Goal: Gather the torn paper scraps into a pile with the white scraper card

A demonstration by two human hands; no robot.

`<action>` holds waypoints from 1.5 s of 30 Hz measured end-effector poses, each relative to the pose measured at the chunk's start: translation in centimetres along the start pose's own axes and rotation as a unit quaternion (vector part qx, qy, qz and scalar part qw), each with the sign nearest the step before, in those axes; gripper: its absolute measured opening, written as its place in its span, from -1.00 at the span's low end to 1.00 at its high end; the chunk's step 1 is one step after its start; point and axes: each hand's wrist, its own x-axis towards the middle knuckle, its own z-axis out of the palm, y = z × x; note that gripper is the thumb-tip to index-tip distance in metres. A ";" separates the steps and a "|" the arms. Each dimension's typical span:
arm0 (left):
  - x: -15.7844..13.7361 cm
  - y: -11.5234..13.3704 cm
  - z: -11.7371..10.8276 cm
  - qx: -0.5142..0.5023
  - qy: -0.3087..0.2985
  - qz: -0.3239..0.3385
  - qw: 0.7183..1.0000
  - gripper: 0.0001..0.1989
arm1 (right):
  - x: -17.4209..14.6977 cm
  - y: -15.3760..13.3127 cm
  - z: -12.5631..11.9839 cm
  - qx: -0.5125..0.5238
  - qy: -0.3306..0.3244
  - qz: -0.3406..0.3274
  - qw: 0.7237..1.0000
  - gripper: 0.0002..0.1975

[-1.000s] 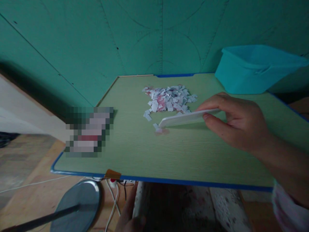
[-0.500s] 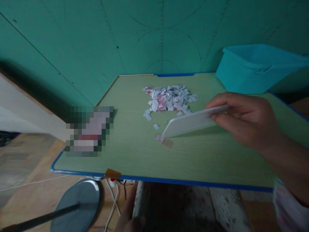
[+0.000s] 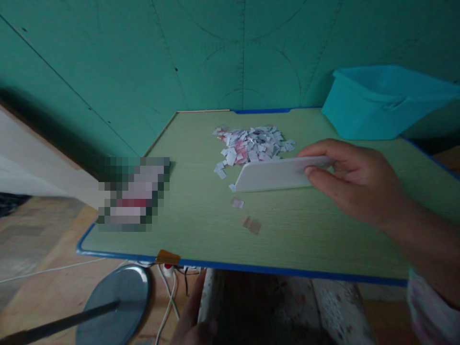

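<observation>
My right hand (image 3: 362, 179) pinches a white flat plastic scraper (image 3: 269, 175) by its right end, thumb on the near side. The scraper stands on its long edge just in front of a heap of small white and pink paper scraps (image 3: 251, 143). Its left corner touches a loose white scrap. Nearer the front lie a pinkish scrap (image 3: 237, 203) and brownish scraps (image 3: 253, 225), apart from the blade. Low in the view, my left hand (image 3: 192, 318) is dark beside a pale edge below the table; its fingers are not clear.
The pale green table (image 3: 309, 239) has a blue edge and meets a green wall (image 3: 215, 57). A turquoise bin (image 3: 373, 105) stands at the back right. At left lies a blurred-out object (image 3: 136, 191). Below are a round grey base (image 3: 115, 306) and white cables (image 3: 172, 292).
My right hand has moved the scraper away from me, toward the heap, and slightly left. The brownish scraps now lie slightly nearer the front edge. My left hand looks unmoved.
</observation>
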 end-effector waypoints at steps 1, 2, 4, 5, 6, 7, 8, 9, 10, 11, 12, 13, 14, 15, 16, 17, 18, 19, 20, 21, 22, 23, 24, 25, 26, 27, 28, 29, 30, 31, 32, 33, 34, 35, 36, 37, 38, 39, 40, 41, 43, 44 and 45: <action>0.1 0.0 0.0 0.003 0.003 0.005 1.000 -0.09 | 0.0 -0.1 0.0 -0.016 -0.006 -0.009 1.000 -0.85; 0.1 0.0 -0.1 0.006 0.005 0.011 1.000 -0.09 | 0.0 -0.2 0.0 -0.027 -0.013 -0.017 0.999 -0.85; 0.1 0.0 -0.1 0.016 0.009 0.017 1.000 -0.11 | -0.1 -0.6 0.0 -0.024 -0.034 -0.035 0.999 -0.85; 0.0 0.0 0.0 0.014 0.006 0.017 1.000 -0.12 | -0.1 -0.7 -0.1 -0.010 -0.047 -0.043 0.998 -0.84; -0.1 0.0 0.0 0.004 -0.001 0.015 1.000 -0.13 | -0.2 -0.9 -0.1 0.008 -0.057 -0.049 0.997 -0.83; -0.1 0.0 0.0 -0.008 -0.007 0.011 1.000 -0.14 | -0.2 -1.0 -0.1 0.024 -0.061 -0.051 0.997 -0.82; -0.2 0.0 0.0 -0.017 -0.008 0.008 1.000 -0.15 | -0.3 -1.0 -0.1 0.036 -0.061 -0.050 0.996 -0.81; -0.1 -0.1 0.0 -0.024 -0.005 0.008 1.000 -0.15 | -0.4 -1.0 -0.1 0.042 -0.056 -0.049 0.996 -0.80; -0.1 -0.1 0.0 -0.027 0.000 0.015 1.000 -0.14 | -0.4 -1.0 -0.1 0.044 -0.049 -0.047 0.997 -0.79; 0.0 -0.2 0.0 -0.026 0.005 0.025 0.999 -0.13 | -0.4 -0.9 -0.1 0.047 -0.043 -0.046 0.997 -0.79; 0.1 -0.3 0.0 -0.026 0.004 0.033 0.999 -0.11 | -0.5 -0.8 -0.2 0.050 -0.040 -0.044 0.997 -0.80; 0.2 -0.3 0.0 -0.030 -0.005 0.040 0.999 -0.11 | -0.5 -0.7 -0.2 0.054 -0.041 -0.044 0.997 -0.81; 0.2 -0.3 0.1 -0.037 -0.020 0.043 0.998 -0.10 | -0.5 -0.6 -0.2 0.057 -0.042 -0.042 0.997 -0.81; 0.3 -0.3 0.1 -0.044 -0.036 0.043 0.997 -0.11 | -0.6 -0.6 -0.2 0.059 -0.043 -0.038 0.997 -0.81; 0.2 -0.2 0.2 -0.050 -0.050 0.039 0.997 -0.12 | -0.6 -0.5 -0.3 0.059 -0.042 -0.033 0.997 -0.81; 0.1 -0.1 0.4 -0.054 -0.059 0.035 0.996 -0.12 | -0.6 -0.5 -0.3 0.057 -0.039 -0.028 0.997 -0.81; 0.0 0.1 0.5 -0.053 -0.064 0.034 0.996 -0.14 | -0.6 -0.5 -0.4 0.055 -0.038 -0.023 0.998 -0.81; -0.1 0.2 0.6 -0.053 -0.066 0.034 0.996 -0.15 | -0.5 -0.6 -0.4 0.054 -0.037 -0.018 0.998 -0.81; -0.2 0.3 0.6 -0.054 -0.067 0.033 0.996 -0.17 | -0.5 -0.6 -0.4 0.052 -0.039 -0.015 0.998 -0.82; -0.3 0.4 0.6 -0.053 -0.068 0.033 0.996 -0.18 | -0.4 -0.6 -0.4 0.049 -0.043 -0.015 0.998 -0.82; -0.3 0.4 0.6 -0.052 -0.067 0.033 0.996 -0.19 | -0.4 -0.6 -0.3 0.041 -0.047 -0.017 0.998 -0.83; -0.3 0.4 0.5 -0.051 -0.066 0.034 0.996 -0.20 | -0.3 -0.6 -0.2 0.027 -0.046 -0.022 0.998 -0.84; -0.2 0.4 0.4 -0.049 -0.064 0.035 0.996 -0.20 | -0.3 -0.6 -0.2 0.010 -0.042 -0.028 0.999 -0.85; -0.1 0.2 0.2 -0.047 -0.062 0.036 0.996 -0.20 | -0.2 -0.5 -0.1 -0.007 -0.034 -0.034 0.999 -0.86; 0.1 0.0 0.0 -0.048 -0.061 0.033 0.996 -0.21 | -0.2 -0.5 -0.1 -0.020 -0.024 -0.038 0.999 -0.87; 0.2 -0.2 -0.2 -0.047 -0.059 0.029 0.997 -0.21 | -0.2 -0.4 -0.1 -0.028 -0.013 -0.039 0.999 -0.87; 0.4 -0.5 -0.5 -0.041 -0.053 0.026 0.997 -0.21 | -0.3 -0.4 -0.2 -0.028 -0.004 -0.038 0.999 -0.87; 0.6 -0.7 -0.7 -0.034 -0.046 0.028 0.998 -0.20 | -0.3 -0.3 -0.3 -0.026 0.003 -0.036 0.999 -0.87; 0.8 -1.0 -0.9 -0.028 -0.037 0.032 0.998 -0.19 | -0.4 -0.3 -0.4 -0.023 0.006 -0.034 0.999 -0.87; 1.0 -1.2 -1.0 -0.025 -0.027 0.038 0.999 -0.17 | -0.4 -0.3 -0.4 -0.023 0.007 -0.034 0.999 -0.87; 1.2 -1.4 -1.2 -0.026 -0.018 0.045 0.998 -0.15 | -0.4 -0.3 -0.5 -0.026 0.006 -0.037 0.999 -0.88; 1.3 -1.5 -1.3 -0.029 -0.012 0.051 0.998 -0.12 | -0.4 -0.4 -0.4 -0.032 0.001 -0.042 0.999 -0.88; 1.4 -1.6 -1.3 -0.033 -0.010 0.054 0.998 -0.11 | -0.4 -0.4 -0.3 -0.041 -0.005 -0.053 0.998 -0.88; 1.5 -1.6 -1.4 -0.026 -0.008 0.059 0.998 -0.12 | -0.4 -0.5 -0.1 -0.052 -0.012 -0.069 0.996 -0.88; 1.6 -1.6 -1.5 -0.007 -0.005 0.069 0.998 -0.14 | -0.3 -0.6 0.1 -0.061 -0.021 -0.089 0.994 -0.87; 1.7 -1.5 -1.7 0.017 -0.001 0.084 0.996 -0.17 | -0.2 -0.6 0.4 -0.070 -0.029 -0.112 0.991 -0.86; 1.8 -1.5 -1.8 0.041 0.004 0.100 0.994 -0.21 | -0.2 -0.7 0.7 -0.077 -0.036 -0.133 0.987 -0.84; 1.9 -1.4 -2.0 0.061 0.012 0.115 0.991 -0.23 | -0.1 -0.7 0.9 -0.082 -0.037 -0.149 0.985 -0.83; 2.1 -1.4 -2.2 0.076 0.021 0.129 0.988 -0.26 | -0.1 -0.6 1.0 -0.087 -0.034 -0.153 0.984 -0.82; 2.2 -1.4 -2.4 0.084 0.031 0.139 0.986 -0.29 | -0.1 -0.6 1.0 -0.092 -0.025 -0.146 0.985 -0.81; 2.4 -1.4 -2.6 0.096 0.049 0.156 0.982 -0.37 | -0.1 -0.4 0.8 -0.098 0.009 -0.109 0.989 -0.80; 2.5 -1.4 -2.6 0.102 0.054 0.165 0.979 -0.41 | -0.1 -0.2 0.5 -0.098 0.026 -0.088 0.991 -0.80; 2.6 -1.3 -2.7 0.104 0.053 0.174 0.978 -0.44 | -0.1 -0.1 0.3 -0.098 0.041 -0.068 0.992 -0.81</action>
